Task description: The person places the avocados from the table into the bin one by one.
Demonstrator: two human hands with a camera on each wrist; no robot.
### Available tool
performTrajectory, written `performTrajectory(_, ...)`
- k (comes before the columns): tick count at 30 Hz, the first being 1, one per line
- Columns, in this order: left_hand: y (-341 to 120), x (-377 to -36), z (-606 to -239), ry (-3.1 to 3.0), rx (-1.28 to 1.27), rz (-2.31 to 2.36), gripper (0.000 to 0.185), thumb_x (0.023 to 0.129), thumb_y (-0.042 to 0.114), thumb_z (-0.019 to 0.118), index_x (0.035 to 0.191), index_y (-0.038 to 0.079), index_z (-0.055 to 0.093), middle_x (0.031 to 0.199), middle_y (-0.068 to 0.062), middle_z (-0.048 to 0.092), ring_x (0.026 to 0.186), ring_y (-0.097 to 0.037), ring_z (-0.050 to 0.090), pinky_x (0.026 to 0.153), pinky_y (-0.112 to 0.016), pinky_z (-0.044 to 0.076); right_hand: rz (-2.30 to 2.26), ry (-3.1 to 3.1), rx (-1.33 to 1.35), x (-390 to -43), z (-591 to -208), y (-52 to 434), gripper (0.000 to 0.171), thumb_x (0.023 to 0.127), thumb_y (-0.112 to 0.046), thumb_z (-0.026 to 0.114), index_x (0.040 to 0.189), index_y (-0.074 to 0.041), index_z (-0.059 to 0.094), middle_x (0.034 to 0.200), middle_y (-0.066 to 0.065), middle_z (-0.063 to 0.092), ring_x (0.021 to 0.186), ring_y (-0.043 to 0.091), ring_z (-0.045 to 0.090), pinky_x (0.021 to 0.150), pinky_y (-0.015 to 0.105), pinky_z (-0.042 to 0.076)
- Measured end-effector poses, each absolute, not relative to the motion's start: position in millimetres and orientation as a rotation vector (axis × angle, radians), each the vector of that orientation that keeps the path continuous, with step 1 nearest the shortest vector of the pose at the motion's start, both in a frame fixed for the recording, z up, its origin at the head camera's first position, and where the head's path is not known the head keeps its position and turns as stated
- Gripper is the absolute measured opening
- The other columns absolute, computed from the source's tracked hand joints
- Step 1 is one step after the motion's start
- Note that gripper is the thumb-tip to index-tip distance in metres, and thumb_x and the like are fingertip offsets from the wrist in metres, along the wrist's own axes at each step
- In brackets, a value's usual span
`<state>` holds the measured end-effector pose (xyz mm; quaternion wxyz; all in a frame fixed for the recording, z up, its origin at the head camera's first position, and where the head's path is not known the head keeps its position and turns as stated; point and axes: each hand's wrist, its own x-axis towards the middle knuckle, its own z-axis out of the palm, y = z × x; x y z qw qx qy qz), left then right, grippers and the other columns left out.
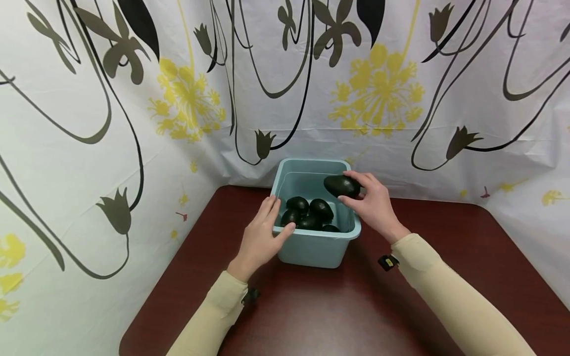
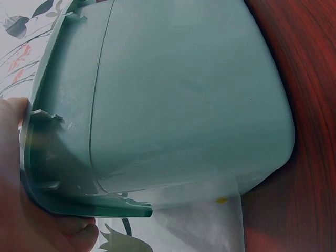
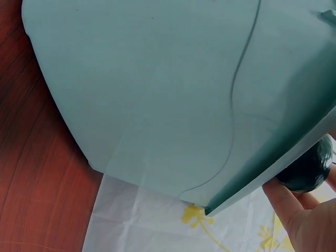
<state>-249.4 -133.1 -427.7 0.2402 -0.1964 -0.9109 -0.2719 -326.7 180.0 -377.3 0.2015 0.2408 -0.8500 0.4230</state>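
Observation:
A light blue plastic bin [image 1: 311, 249] stands on the dark red table [image 1: 320, 306] near the back wall. Several dark avocados [image 1: 311, 215] lie inside it. My right hand [image 1: 371, 200] grips one more dark avocado [image 1: 340, 185] above the bin's right rim. In the right wrist view that avocado [image 3: 307, 168] shows just past the bin wall [image 3: 173, 89]. My left hand [image 1: 262, 232] holds the bin's left rim, thumb on the front corner. The left wrist view is filled by the bin's outer wall [image 2: 184, 89], with my left hand's fingers [image 2: 31, 220] under the rim.
White curtains [image 1: 133, 99] printed with yellow flowers and dark vines close in the table at the back and both sides. The table's rounded front-left edge [image 1: 129, 336] is near the left curtain. Both arms wear beige sleeves.

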Motion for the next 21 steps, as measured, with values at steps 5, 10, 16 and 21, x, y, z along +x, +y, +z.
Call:
performTrajectory(5, -133.0, -248.8, -428.4, -2.498, -0.534, -0.747, 0.083, 0.099, 0.066, 0.044, 0.156, 0.006, 0.037, 0.162, -0.01, 0.03, 0.151, -0.02, 0.022, 0.108, -0.048, 0.041, 1.163, -2.373, 0.69, -326.4, -378.4, 179.1, 0.063, 0.086, -0.027, 0.083, 0.143, -0.029, 0.057, 0.126, 0.003, 0.055, 0.11, 0.022, 0.058, 0.084, 0.044, 0.057)
performTrajectory(10, -132.9, -249.0, -427.9, -2.502, -0.534, -0.751, 0.084, 0.099, 0.066, 0.044, 0.155, 0.005, 0.038, 0.162, -0.01, 0.03, 0.151, -0.02, 0.022, 0.108, -0.048, 0.04, 1.131, -2.384, 0.692, -325.6, -378.7, 178.6, 0.063, 0.086, -0.027, 0.082, 0.143, -0.032, 0.055, 0.128, 0.003, 0.055, 0.108, 0.022, 0.058, 0.083, 0.046, 0.057)
performTrajectory(16, -133.1, -249.0, -426.5, -2.49, -0.54, -0.757, 0.083, 0.099, 0.065, 0.045, 0.155, 0.004, 0.038, 0.162, -0.011, 0.031, 0.15, -0.021, 0.023, 0.107, -0.05, 0.042, 1.126, -2.366, 0.713, -326.3, -380.0, 178.2, 0.062, 0.087, -0.028, 0.082, 0.143, -0.026, 0.057, 0.127, 0.003, 0.055, 0.107, 0.022, 0.058, 0.083, 0.048, 0.056)
performTrajectory(21, -133.4, -248.6, -426.5, -2.495, -0.541, -0.76, 0.084, 0.099, 0.066, 0.044, 0.155, 0.004, 0.038, 0.162, -0.012, 0.031, 0.151, -0.021, 0.023, 0.107, -0.05, 0.041, 1.142, -2.352, 0.732, -323.8, -382.0, 178.7, 0.058, 0.089, -0.029, 0.08, 0.142, -0.021, 0.058, 0.128, 0.002, 0.056, 0.117, 0.022, 0.057, 0.097, 0.045, 0.051)
